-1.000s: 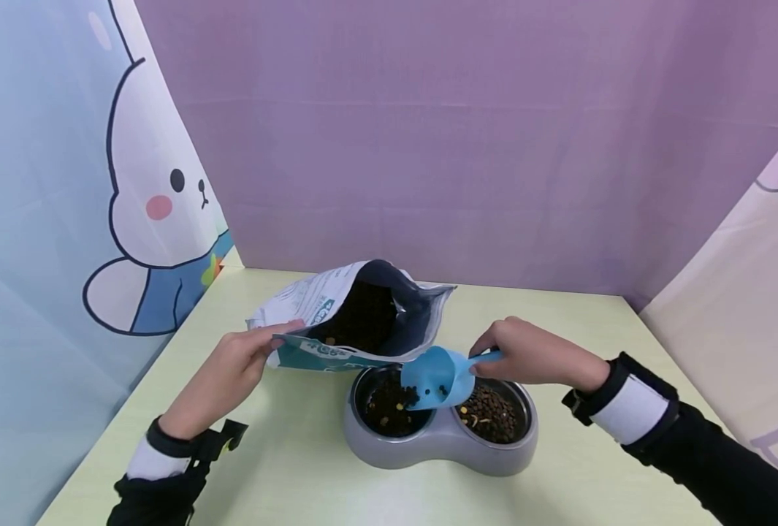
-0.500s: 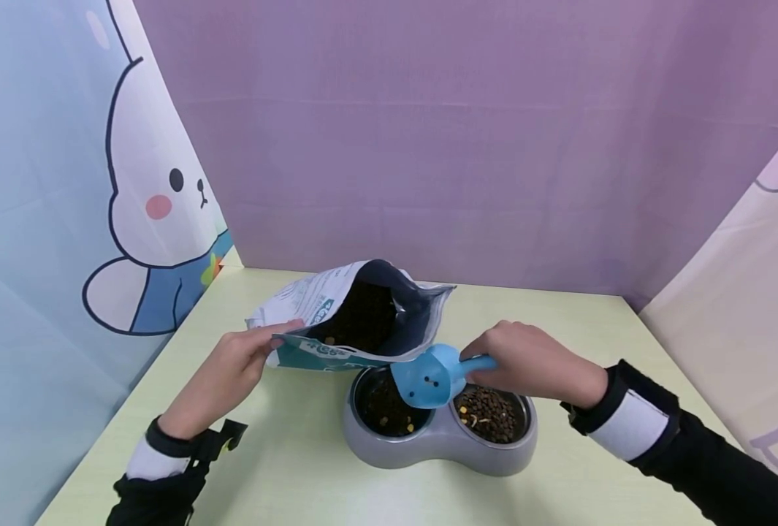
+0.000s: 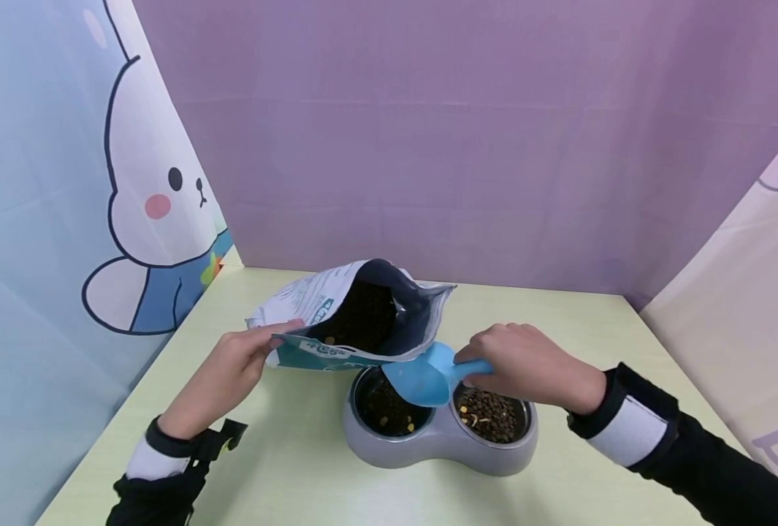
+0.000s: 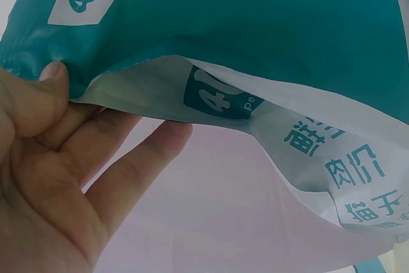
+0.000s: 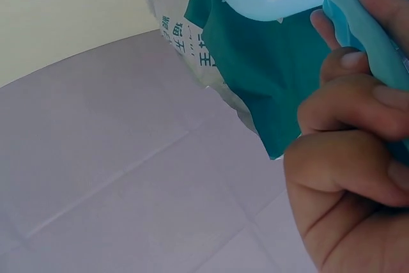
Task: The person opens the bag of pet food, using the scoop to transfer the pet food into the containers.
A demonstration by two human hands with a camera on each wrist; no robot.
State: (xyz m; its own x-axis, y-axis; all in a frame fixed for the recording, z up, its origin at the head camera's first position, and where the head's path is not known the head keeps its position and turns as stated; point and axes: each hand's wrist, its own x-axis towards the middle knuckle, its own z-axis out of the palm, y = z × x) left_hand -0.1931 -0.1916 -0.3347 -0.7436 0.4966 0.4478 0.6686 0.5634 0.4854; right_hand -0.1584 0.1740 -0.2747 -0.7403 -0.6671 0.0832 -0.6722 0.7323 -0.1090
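Observation:
My left hand (image 3: 240,365) pinches the near left edge of an open pet food bag (image 3: 296,303), thumb on the teal side in the left wrist view. The bag lies tilted with its mouth toward me, and dark kibble (image 3: 362,314) shows inside. With curled fingers my right hand (image 3: 520,365) grips the handle of a blue scoop (image 3: 428,376). Its bowl hangs over the left side of a grey double pet bowl (image 3: 444,446), and no kibble shows in it. Both metal bowls hold brown kibble with some yellow bits; the scoop covers part of the left one.
A pale yellow table (image 3: 283,467) carries everything. Behind it hangs a purple cloth (image 3: 467,146); a blue cloth with a cartoon rabbit (image 3: 165,197) stands at the left, and a pale cloth (image 3: 744,292) at the right.
The scoop has tipped and shifted slightly left as my right hand turned; the few kibble pieces seen in it earlier are gone from view. My left hand and the bag have stayed put.

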